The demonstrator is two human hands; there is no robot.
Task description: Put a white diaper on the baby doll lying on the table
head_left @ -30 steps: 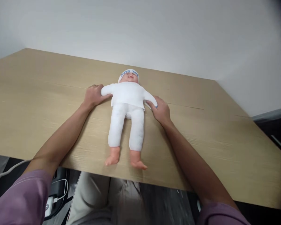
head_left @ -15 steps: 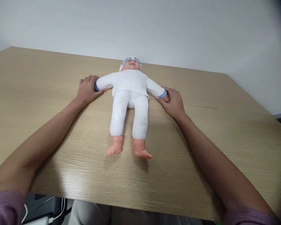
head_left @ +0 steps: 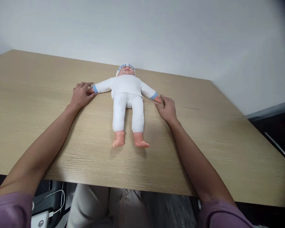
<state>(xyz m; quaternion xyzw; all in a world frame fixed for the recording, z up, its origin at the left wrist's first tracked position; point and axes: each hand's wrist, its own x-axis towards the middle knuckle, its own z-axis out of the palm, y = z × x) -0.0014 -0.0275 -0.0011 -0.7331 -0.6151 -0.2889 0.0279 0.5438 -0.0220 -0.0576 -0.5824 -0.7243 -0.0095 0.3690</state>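
Between left hand (head_left: 80,95) and right hand (head_left: 168,109), white-clothed doll (head_left: 127,85) lies face-up; both half-curled around doll's hands (head_left: 158,99), grip unclear.

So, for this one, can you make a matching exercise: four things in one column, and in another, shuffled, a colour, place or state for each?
Column one
1. Cap on the doll
2. Sleeve cuffs
3. Left hand
4. Feet of the doll

Column two
A. at the end of the doll's arm on the picture's left
B. bare, below the white trousers
C. white with blue lettering
D. plain blue

Right pairs: 1-C, 2-D, 3-A, 4-B
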